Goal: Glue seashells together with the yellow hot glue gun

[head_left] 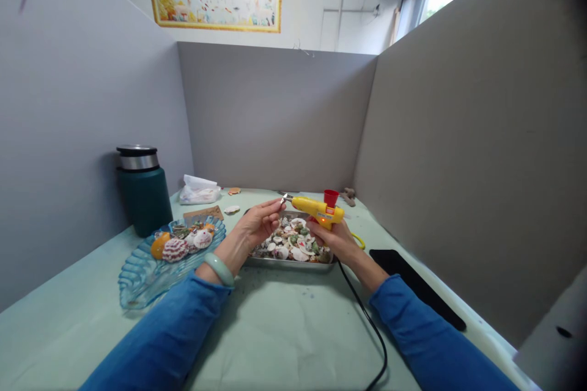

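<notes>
My right hand (337,238) is wrapped round the handle of a yellow hot glue gun (316,208), its nozzle pointing left and a small orange light glowing on its body. A small white shell (284,199) is pinched between the fingertips of my left hand (263,222), right at the nozzle tip; whether the two touch I cannot tell. Below both hands lies a metal tray (288,265) heaped with mixed seashells (298,243). To the left, a blue scalloped glass dish (151,281) carries striped, white and orange shells (175,249).
A dark green thermos (143,195) stands at the left partition. Behind are a tissue pack (199,190), a loose shell (232,209) and a red cup (331,198). At right lies a flat black object (417,287). The glue gun's black cord (367,317) runs toward me.
</notes>
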`<state>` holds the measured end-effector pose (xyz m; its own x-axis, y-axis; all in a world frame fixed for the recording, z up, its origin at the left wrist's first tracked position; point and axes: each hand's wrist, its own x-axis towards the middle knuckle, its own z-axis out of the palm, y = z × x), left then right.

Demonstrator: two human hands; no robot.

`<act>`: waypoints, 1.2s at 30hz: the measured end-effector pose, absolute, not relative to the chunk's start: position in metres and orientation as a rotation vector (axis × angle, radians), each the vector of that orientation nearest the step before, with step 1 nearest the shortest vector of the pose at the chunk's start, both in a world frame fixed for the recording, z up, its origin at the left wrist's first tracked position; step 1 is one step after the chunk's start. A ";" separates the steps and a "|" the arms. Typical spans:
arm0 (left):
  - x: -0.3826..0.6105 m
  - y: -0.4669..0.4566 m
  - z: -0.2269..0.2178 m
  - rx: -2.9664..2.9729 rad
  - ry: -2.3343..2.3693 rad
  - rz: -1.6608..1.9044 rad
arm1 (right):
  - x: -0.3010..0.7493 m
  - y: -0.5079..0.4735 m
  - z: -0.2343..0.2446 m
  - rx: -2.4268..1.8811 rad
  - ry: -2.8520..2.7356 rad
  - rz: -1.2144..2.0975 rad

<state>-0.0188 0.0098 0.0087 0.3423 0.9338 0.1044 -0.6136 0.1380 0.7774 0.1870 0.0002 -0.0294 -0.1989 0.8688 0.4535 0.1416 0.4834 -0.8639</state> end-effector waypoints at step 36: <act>-0.017 0.008 0.011 0.891 0.541 1.231 | 0.187 0.002 -0.030 -0.959 -1.683 0.659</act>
<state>-0.0166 0.0078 0.0109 0.2756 0.9556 0.1044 -0.5700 0.0750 0.8183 0.1872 0.0015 -0.0300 -0.1374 0.8481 0.5117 0.2755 0.5289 -0.8027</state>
